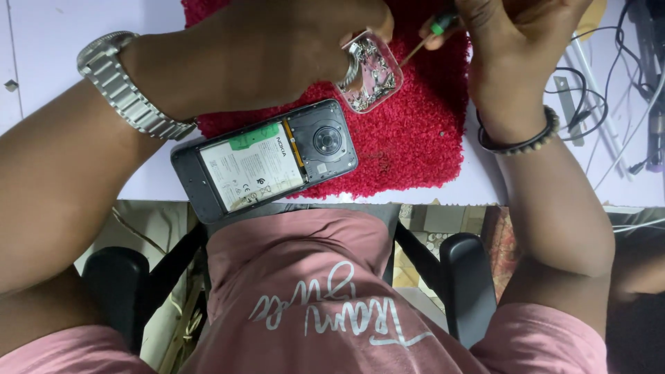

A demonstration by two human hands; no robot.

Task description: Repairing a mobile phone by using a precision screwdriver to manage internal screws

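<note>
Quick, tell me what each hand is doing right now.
Left hand: closed on the small clear box of screws, holding it on the red mat.
Right hand: closed around a green-handled screwdriver.

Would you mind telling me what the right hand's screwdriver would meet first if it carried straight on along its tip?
The right hand holds a screwdriver that points down-left, toward the small clear box of screws in the left hand. It would likely meet that box first, though depth is hard to judge.
</note>
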